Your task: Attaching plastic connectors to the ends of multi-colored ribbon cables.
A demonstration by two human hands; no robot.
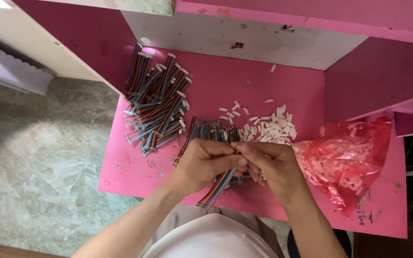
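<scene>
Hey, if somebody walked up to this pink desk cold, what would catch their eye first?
Probably the two hands meeting at the middle of the pink desk, the left hand and right hand pinching a rainbow ribbon cable that hangs toward the body. Behind them lie a heap of similar cables, scattered white connectors, and a red plastic bag on the right.
</scene>
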